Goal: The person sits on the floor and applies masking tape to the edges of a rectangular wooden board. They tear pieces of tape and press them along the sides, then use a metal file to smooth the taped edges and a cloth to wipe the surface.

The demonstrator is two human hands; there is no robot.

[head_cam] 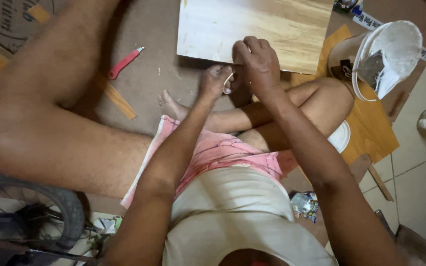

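Nearest, a bicycle wheel (35, 207) is seen at the lower left, on the floor. Further out, the left hand (214, 81) is closed, its grip pinched on a small whitish strip (229, 83) just below the near edge of a pale wooden board (252, 27). The right hand (258, 64) is curled beside it, fingers resting on that edge. Beyond, a red utility knife (124, 63) lies on the cardboard, and a white bucket (388, 56) stands to the right.
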